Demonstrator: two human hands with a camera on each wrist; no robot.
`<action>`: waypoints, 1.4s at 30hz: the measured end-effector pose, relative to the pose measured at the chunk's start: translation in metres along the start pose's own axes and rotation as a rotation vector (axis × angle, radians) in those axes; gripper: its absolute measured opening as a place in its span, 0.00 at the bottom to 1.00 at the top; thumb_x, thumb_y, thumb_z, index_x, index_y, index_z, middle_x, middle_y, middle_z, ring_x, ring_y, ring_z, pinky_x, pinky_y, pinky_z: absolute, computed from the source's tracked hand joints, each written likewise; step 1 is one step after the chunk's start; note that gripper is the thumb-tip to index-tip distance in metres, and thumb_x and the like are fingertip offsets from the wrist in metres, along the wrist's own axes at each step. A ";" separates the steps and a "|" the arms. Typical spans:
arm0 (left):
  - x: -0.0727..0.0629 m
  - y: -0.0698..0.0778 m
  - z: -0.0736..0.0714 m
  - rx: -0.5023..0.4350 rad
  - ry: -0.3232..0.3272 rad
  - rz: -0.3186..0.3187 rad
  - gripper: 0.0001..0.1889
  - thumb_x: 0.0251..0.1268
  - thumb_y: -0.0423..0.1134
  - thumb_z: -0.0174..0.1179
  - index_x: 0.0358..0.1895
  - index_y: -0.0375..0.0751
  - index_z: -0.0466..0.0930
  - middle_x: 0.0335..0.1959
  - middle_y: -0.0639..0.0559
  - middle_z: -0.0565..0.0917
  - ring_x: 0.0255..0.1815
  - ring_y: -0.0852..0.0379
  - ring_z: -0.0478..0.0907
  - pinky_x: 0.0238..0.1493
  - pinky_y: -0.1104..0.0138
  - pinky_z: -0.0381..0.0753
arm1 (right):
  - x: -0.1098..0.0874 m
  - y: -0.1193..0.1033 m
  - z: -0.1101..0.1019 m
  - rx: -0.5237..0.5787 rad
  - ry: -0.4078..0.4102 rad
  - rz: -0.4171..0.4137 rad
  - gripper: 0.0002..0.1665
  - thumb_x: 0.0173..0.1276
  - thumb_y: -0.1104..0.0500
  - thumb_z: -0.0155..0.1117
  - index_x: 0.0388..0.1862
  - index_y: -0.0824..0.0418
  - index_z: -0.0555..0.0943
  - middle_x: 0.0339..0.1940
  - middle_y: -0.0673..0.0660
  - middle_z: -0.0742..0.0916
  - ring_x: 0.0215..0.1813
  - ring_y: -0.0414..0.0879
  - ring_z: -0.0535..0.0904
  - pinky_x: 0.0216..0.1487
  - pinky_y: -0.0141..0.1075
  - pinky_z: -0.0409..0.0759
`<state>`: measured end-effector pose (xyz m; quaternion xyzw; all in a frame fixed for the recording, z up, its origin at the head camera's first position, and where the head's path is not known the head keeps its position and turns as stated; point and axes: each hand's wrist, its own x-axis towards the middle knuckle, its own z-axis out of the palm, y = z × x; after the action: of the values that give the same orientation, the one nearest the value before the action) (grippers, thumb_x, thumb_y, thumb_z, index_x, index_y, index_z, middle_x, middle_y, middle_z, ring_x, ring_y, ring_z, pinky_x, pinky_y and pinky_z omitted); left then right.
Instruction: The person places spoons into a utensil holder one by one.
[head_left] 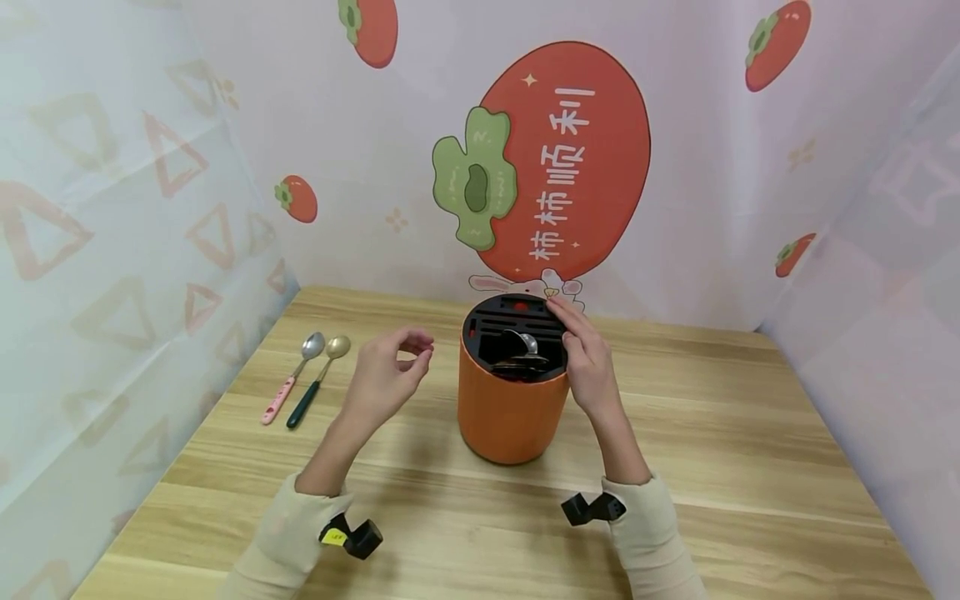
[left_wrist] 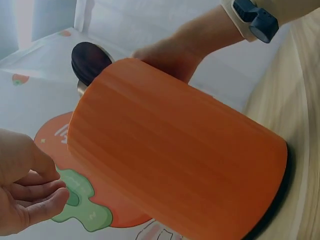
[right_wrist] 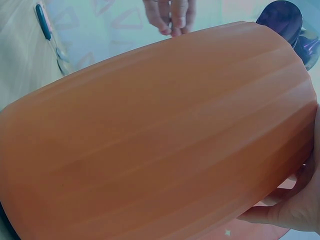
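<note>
An orange cylindrical utensil holder with a black slotted top stands upright on the table. Spoon bowls stick up from its large front opening; their handles are hidden inside. My right hand rests along the right side of the rim, fingers extended; the right wrist view shows its thumb against the wall. Left of the holder, my left hand hovers with fingers loosely bent toward the thumb and nothing between them. Farther left lie two spoons, one with a pink handle, the other with a dark green handle.
The wooden table is bordered by patterned cloth on the left, back and right. A large persimmon print covers the back cloth behind the holder. Each sleeve carries a small black wrist camera.
</note>
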<state>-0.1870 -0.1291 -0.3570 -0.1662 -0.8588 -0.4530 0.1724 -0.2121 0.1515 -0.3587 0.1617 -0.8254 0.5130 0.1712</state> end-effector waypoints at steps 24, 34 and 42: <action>-0.026 -0.067 -0.024 0.224 -0.051 -0.153 0.08 0.64 0.29 0.60 0.44 0.32 0.82 0.37 0.41 0.86 0.41 0.47 0.85 0.41 0.59 0.88 | -0.003 0.002 -0.001 0.000 -0.011 -0.003 0.30 0.74 0.65 0.37 0.71 0.58 0.74 0.74 0.54 0.74 0.78 0.48 0.64 0.80 0.51 0.57; -0.031 -0.101 -0.044 0.328 -0.041 -0.186 0.11 0.61 0.27 0.57 0.44 0.24 0.80 0.38 0.33 0.86 0.41 0.40 0.85 0.44 0.51 0.85 | -0.002 0.001 -0.001 -0.008 -0.015 -0.006 0.30 0.73 0.65 0.37 0.71 0.59 0.73 0.74 0.56 0.74 0.79 0.50 0.63 0.79 0.52 0.57; -0.032 -0.133 -0.061 0.474 -0.084 -0.239 0.15 0.58 0.29 0.57 0.47 0.21 0.79 0.42 0.28 0.83 0.44 0.35 0.81 0.47 0.44 0.80 | 0.000 0.001 -0.001 -0.005 -0.019 -0.003 0.31 0.74 0.66 0.37 0.72 0.58 0.73 0.75 0.55 0.73 0.79 0.49 0.62 0.80 0.52 0.56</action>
<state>-0.2082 -0.2550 -0.4345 -0.0372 -0.9608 -0.2491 0.1163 -0.2119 0.1524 -0.3590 0.1675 -0.8280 0.5092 0.1646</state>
